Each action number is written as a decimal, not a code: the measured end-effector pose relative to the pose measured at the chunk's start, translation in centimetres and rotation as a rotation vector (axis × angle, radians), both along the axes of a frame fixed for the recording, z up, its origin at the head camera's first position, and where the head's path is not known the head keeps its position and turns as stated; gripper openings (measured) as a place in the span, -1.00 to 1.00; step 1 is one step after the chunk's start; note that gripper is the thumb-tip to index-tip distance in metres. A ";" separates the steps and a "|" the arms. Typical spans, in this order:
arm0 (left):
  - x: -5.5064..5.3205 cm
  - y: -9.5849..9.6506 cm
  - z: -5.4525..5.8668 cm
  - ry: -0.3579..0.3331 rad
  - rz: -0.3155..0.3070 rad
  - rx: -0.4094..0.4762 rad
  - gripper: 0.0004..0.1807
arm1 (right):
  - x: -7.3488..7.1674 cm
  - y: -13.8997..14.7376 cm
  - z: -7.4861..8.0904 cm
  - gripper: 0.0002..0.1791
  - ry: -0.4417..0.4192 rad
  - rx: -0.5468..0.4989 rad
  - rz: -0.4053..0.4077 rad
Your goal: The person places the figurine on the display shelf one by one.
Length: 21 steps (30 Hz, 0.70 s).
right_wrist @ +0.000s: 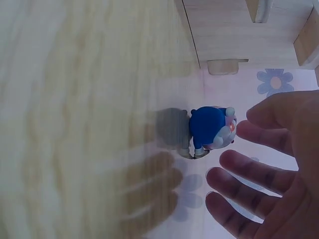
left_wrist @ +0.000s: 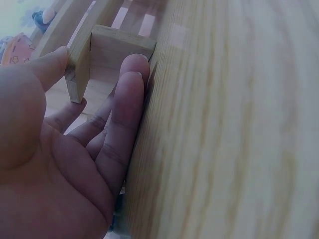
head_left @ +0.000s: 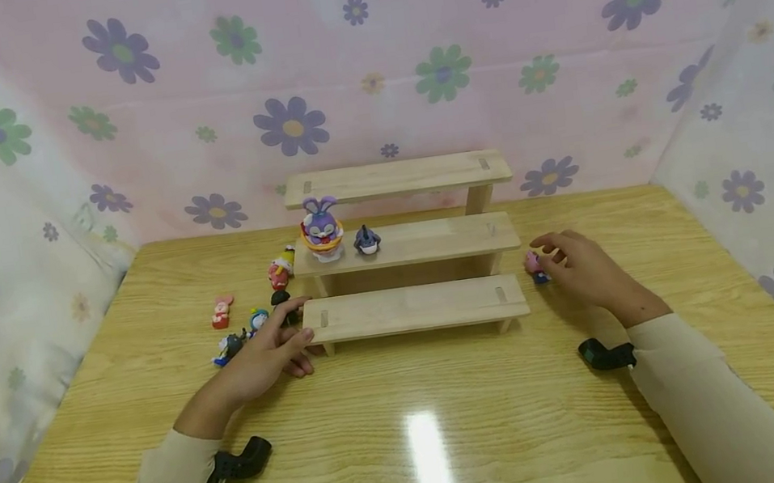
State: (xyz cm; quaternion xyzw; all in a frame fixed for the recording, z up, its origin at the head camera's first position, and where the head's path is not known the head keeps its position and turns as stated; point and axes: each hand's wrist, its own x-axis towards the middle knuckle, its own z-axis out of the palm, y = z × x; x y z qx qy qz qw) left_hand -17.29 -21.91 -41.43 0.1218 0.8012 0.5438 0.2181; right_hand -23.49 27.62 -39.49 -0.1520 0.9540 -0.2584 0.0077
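At 9 o'clock on the shelf (head_left: 396, 177), the left hand (head_left: 267, 363) pinches the bottom step (head_left: 414, 307) by its end, presumably for steadiness, while at 3 o'clock the right hand (head_left: 585, 272), fingers apart as though allowing room, hovers by the pink figure (right_wrist: 208, 127) just beside that step.

- Three-tier wooden display stand (head_left: 413, 303): pale wood, stepped, upright; left end of the lowest board held between thumb and forefinger of the left hand (head_left: 267, 363).
- Small pink-and-blue figurine (head_left: 535, 266): pink head, blue body; just right of the stand, close by the thumb and forefinger of the right hand (head_left: 582, 271), contact unclear.
- Purple rabbit figurine (head_left: 321, 227): long ears, orange band, pale base; upright, middle board, left end.
- Grey-blue shark figurine (head_left: 367, 241): white underside; same board, just right of the rabbit.
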 end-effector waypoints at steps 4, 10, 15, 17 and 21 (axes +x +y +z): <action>0.0 -0.1 0.1 0.004 -0.004 0.001 -0.31 | -0.3 0.1 -0.3 -0.57 -0.001 0.015 0.003; 0.1 -0.1 0.0 0.006 -0.005 0.001 -0.30 | -0.4 0.1 -0.5 -0.55 -0.017 0.022 -0.001; 0.0 0.0 0.0 0.001 0.001 0.003 -0.31 | -0.4 0.0 -0.6 -0.51 -0.016 0.033 0.009; 0.0 0.0 0.0 -0.001 0.001 0.001 -0.30 | -0.4 0.0 -0.6 -0.50 -0.013 0.035 0.012; 0.0 0.0 0.1 0.000 0.001 0.000 -0.30 | -0.3 -0.1 -0.6 -0.48 -0.020 0.040 0.018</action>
